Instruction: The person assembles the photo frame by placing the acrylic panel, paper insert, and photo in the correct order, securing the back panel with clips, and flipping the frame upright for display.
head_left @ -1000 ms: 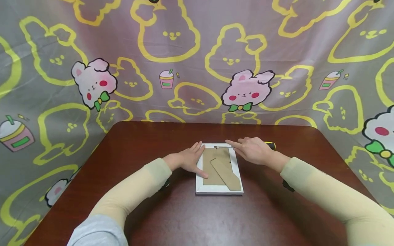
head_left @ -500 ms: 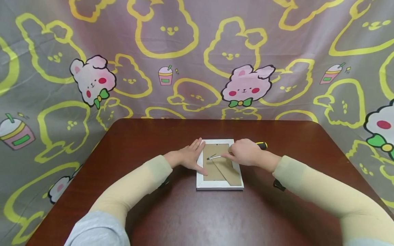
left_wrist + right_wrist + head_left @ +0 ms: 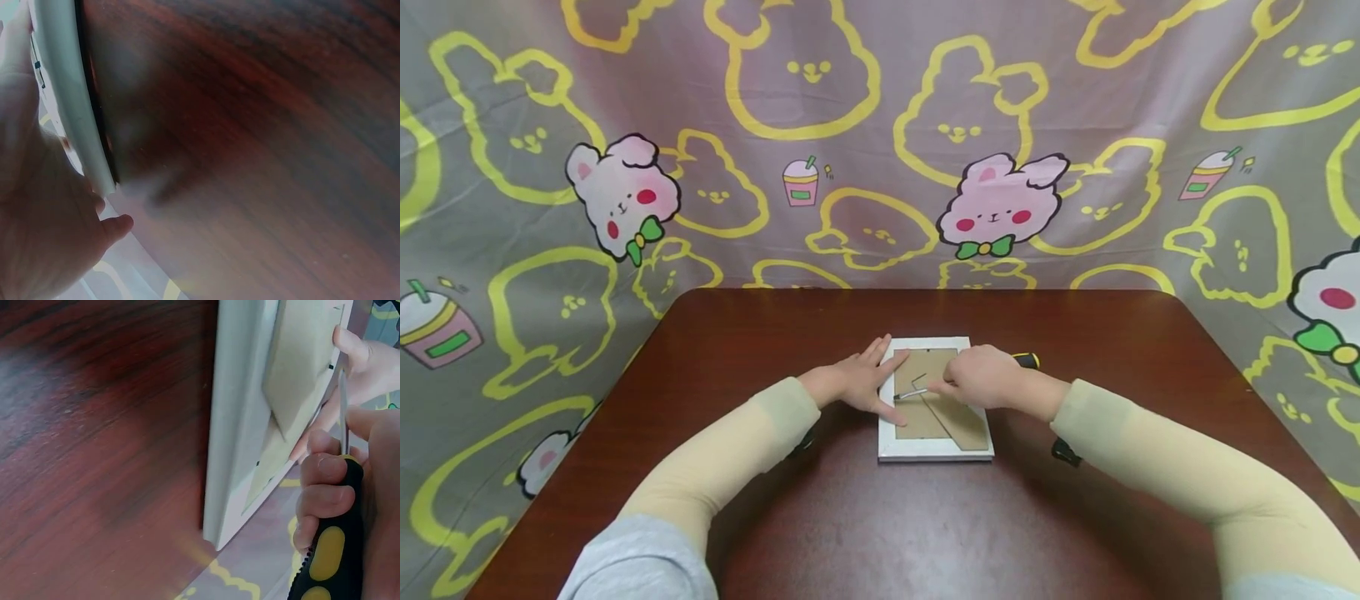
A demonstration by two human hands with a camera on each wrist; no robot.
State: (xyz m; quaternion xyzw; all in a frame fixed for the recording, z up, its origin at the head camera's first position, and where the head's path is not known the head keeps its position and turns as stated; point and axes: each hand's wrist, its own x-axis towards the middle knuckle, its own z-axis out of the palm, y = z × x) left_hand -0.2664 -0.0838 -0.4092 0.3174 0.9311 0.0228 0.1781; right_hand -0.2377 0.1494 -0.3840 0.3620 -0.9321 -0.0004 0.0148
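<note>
While the left hand (image 3: 859,383), fingers spread, rests on the white picture frame (image 3: 917,449), the right hand (image 3: 988,377) grips a screwdriver (image 3: 327,553).

Cream long sleeves (image 3: 730,454) with pale greenish cuffs (image 3: 786,410) – grey outer sleeve (image 3: 640,560) – black wrist piece (image 3: 1066,452)

Right hand (image 3: 982,377) lower, screwdriver tip (image 3: 899,397) shifted to frame (image 3: 925,451)'s left edge

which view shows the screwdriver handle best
The right wrist view: the black-and-yellow screwdriver handle is large and close there, though cut off at the bottom edge and partly covered by the right hand. The head view shows only its far end beyond that hand; the left wrist view shows none of it.
</note>
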